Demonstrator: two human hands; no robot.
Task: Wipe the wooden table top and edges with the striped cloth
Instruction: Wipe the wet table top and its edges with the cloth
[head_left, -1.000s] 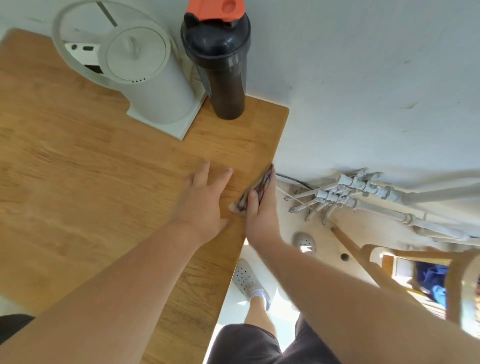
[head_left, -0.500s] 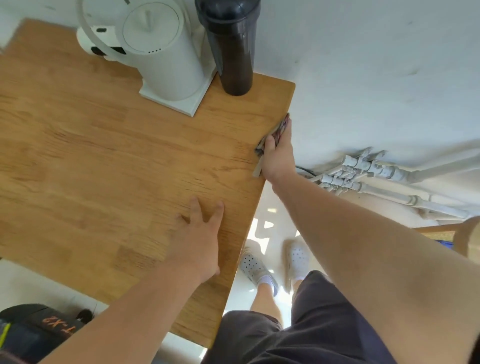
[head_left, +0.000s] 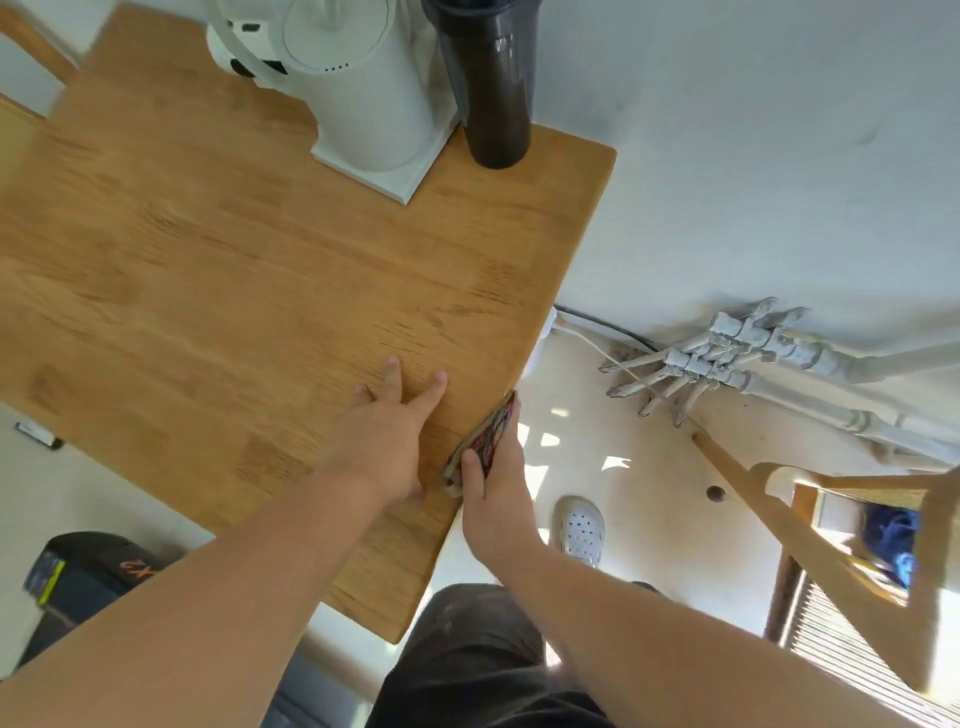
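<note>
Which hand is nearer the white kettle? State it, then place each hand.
Left. The left hand lies flat on the table top, nearer the viewer than the white kettle. The right hand is farther, holding the striped cloth at the side edge.

Table matt grained wood; cloth striped fabric; kettle probably smooth plastic.

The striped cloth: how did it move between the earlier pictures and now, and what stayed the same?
The right hand, gripping the striped cloth, slid it along the right edge of the wooden table toward the far corner by the dark bottle, then pulled it back beside the left hand. The left hand stayed flat on the top; the white kettle and bottle did not move.
</note>
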